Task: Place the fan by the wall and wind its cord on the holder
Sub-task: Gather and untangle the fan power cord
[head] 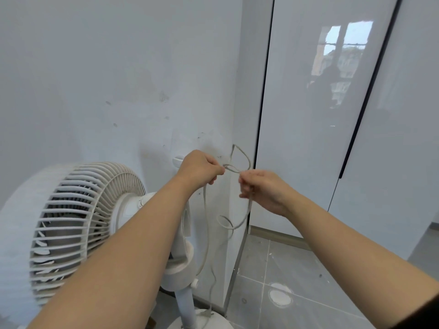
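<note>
1. Head view: fan (pixel 78 224) stands on its base (pixel 213 322) close by the wall (pixel 95 79), grille facing left. Placing looks done.
2. Left hand (pixel 198 168) has its fingers curled and pinches the cord (pixel 250 207) at the fingertips. It is just in front of the small white holder (pixel 177 161) on the wall.
3. Right hand (pixel 263 189) also pinches the cord, fingers curled, close beside the left hand but apart from it.
4. One cord loop rises above and between the hands, and another hangs below the right hand. Long strands drop from the left hand towards the base.
5. Plug (pixel 206 314) seems to lie low by the base; small, hard to be sure.
6. Step in hand, as I judge it: gathering the loose cord into loops; no turn shows on the holder.
7. Next move calls for keeping the loops even, bringing the bundle left to the holder and hooking or wrapping it there.
8. Hanging slack may tangle or slip off, so the grip needs to stay firm.
9. Glossy cabinet doors (pixel 308 115) stand right of the wall corner, over grey floor tiles (pixel 297 269).
</note>
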A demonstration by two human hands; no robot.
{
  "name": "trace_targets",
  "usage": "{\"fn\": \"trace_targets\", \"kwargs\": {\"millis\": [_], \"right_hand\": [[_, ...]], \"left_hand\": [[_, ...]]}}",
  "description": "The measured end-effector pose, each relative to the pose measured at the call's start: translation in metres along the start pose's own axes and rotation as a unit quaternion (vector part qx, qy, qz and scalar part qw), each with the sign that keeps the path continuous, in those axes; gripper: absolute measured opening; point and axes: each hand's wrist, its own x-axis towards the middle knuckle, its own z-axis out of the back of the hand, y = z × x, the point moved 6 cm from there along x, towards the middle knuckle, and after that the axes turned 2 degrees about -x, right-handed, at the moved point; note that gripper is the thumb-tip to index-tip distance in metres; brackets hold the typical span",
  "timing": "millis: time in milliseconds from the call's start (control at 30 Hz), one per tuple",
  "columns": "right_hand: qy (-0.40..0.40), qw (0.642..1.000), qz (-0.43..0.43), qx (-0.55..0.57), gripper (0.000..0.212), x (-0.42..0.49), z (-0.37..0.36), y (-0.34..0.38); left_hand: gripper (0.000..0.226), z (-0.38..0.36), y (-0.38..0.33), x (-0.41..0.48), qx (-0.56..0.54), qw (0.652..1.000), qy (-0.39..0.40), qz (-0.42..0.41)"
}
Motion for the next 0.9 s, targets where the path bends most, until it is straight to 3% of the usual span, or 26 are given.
{"fn": "trace_targets", "kwargs": {"millis": [100, 200, 367, 500, 567, 633, 733, 833, 900], "right_hand": [[-0.160, 0.984, 0.073, 0.000, 0.029, 0.001, 0.026, 0.020], [-0.273, 0.953, 0.114, -0.067, 0.031, -0.002, 0.045, 0.037], [-0.352, 0.912, 0.139, -0.157, 0.032, 0.000, 0.055, 0.048], [-0.397, 0.898, 0.124, -0.143, 0.030, 0.006, 0.071, 0.051], [-0.415, 0.891, 0.101, -0.157, 0.026, 0.007, 0.083, 0.048], [-0.420, 0.877, 0.074, -0.222, 0.027, 0.005, 0.094, 0.041], [-0.324, 0.851, 0.011, -0.412, 0.025, 0.011, 0.094, 0.022], [-0.192, 0.782, -0.108, -0.583, 0.022, 0.018, 0.090, -0.012], [-0.168, 0.730, -0.151, -0.646, 0.020, 0.016, 0.097, -0.030]], "left_hand": [[0.013, -0.004, 0.001, -0.001, -0.008, 1.000, 0.028, 0.005], [0.023, -0.014, -0.006, -0.005, -0.029, 0.996, 0.082, -0.005], [0.030, -0.030, -0.010, -0.018, -0.021, 0.974, 0.227, -0.008], [0.025, -0.038, -0.006, -0.030, 0.020, 0.941, 0.339, 0.001], [0.024, -0.035, -0.008, -0.027, -0.009, 0.950, 0.312, -0.004], [0.025, -0.027, -0.009, -0.019, -0.052, 0.972, 0.230, -0.007], [0.027, -0.016, -0.006, -0.007, -0.085, 0.989, 0.123, 0.001], [0.028, -0.009, 0.001, -0.002, -0.074, 0.995, 0.066, 0.034], [0.024, -0.005, 0.007, 0.000, -0.070, 0.995, 0.036, 0.058]]}}
